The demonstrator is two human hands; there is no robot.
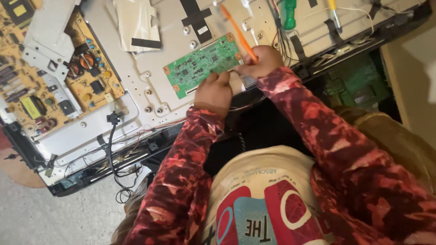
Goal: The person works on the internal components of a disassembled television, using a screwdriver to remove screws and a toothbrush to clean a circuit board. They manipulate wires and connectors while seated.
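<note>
Risk sits at centre frame, where your right hand [263, 59] grips the thin orange-handled tool [238, 32] against the small green circuit board [202, 65] on the grey metal panel [154, 75]. Your left hand [213, 93], curled fingers empty, braces the board's lower edge; a slip could gouge it.

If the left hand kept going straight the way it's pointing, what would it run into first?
The left hand points up-frame at the green circuit board, and its fingers already seem to touch the board's near edge. That board comes first, though depth is hard to judge.
</note>
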